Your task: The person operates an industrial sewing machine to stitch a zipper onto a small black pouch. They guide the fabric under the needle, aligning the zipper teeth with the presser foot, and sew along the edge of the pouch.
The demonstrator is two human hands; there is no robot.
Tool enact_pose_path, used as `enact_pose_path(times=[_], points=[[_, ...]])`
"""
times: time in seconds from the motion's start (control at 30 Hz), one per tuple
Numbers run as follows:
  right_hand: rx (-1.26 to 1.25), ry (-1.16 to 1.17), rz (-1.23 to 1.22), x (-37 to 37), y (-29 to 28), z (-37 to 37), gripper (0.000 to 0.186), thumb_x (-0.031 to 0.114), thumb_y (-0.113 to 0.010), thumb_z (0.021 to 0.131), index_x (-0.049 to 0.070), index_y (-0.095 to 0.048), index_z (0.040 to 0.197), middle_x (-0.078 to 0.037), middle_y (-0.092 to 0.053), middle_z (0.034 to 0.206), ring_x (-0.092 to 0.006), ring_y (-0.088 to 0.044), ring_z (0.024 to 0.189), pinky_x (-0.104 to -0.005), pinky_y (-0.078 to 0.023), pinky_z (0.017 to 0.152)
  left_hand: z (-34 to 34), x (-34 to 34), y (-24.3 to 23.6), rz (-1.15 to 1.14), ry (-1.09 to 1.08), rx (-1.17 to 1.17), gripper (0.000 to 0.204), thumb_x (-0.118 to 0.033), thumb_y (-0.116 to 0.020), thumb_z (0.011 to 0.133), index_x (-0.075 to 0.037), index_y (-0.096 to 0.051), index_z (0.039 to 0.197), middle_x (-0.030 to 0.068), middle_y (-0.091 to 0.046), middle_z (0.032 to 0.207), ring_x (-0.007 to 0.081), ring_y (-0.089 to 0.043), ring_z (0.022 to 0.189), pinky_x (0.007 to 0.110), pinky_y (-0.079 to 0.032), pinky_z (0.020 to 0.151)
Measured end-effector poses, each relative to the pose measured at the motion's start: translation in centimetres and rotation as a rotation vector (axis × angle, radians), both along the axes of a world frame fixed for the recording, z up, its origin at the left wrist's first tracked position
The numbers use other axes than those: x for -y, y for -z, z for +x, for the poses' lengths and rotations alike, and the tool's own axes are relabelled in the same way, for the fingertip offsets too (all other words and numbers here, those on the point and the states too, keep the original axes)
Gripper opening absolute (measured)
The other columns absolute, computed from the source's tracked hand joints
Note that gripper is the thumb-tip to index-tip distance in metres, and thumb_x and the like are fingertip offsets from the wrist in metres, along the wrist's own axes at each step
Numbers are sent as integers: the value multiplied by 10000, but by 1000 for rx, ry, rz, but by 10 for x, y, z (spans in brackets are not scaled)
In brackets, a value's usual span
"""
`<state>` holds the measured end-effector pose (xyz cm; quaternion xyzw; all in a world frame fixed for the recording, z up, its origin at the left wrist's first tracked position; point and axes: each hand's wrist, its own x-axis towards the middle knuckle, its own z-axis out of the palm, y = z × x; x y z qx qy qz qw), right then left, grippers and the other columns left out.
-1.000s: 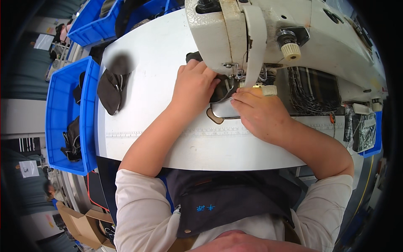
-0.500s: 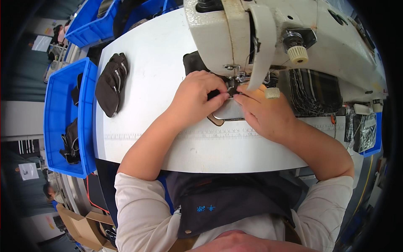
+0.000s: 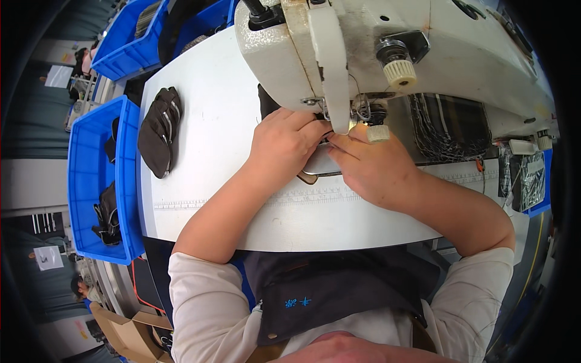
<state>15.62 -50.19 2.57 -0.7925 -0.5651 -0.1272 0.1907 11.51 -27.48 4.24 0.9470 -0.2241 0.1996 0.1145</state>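
A dark brown fabric piece (image 3: 266, 101) lies under the needle area of a white sewing machine (image 3: 363, 51), mostly covered by my hands and the machine head. My left hand (image 3: 287, 144) has its fingers bent and closed on the fabric's near edge, left of the needle. From the right, my right hand (image 3: 380, 166) pinches the same edge, its fingertips almost meeting the left ones. The machine's white lever hangs in front of the needle and presser foot, so the stitching point is hidden. A metal plate (image 3: 324, 162) shows just below the fingertips.
Dark zippered pouches (image 3: 160, 133) lie stacked on the white table (image 3: 209, 151), left. A blue bin (image 3: 128, 181) with dark pieces stands beside the table; another blue bin (image 3: 121, 57) is behind. Stacked dark pieces with loose threads (image 3: 451, 127) lie right of the needle.
The view has shifted, so the machine head sits further left and covers more of the work. Both hands stay at the fabric, and their fingertips have drawn a little closer together.
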Motion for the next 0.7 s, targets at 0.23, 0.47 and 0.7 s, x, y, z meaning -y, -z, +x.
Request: enact_pose_path(times=[0.23, 0.47, 0.7], points=[[27, -39, 23, -1, -5, -4, 342, 164, -770, 782, 26, -713, 1089, -86, -717, 1154, -199, -668, 872, -371, -478, 793, 3, -3, -4, -167, 60, -203, 249, -50, -780, 784, -110, -774, 1026, 42, -715, 1020, 304, -673, 945, 386, -543, 845], [-4, -31, 12, -3, -6, -6, 361, 156, -766, 781, 10, -703, 1105, -97, -710, 1141, -196, -677, 905, -386, -483, 773, 6, -8, -3, -216, 141, -220, 301, -22, -770, 791, -103, -783, 1081, 54, -727, 1074, 297, -679, 1013, 395, -550, 878], [-1, -37, -10, -1, -7, -5, 372, 152, -762, 774, 7, -699, 1111, -115, -707, 1189, -217, -688, 987, -402, -517, 840, 5, -14, -10, -120, 175, -206, 335, -22, -763, 801, -127, -797, 1118, 10, -720, 1172, 244, -664, 1065, 353, -586, 869]])
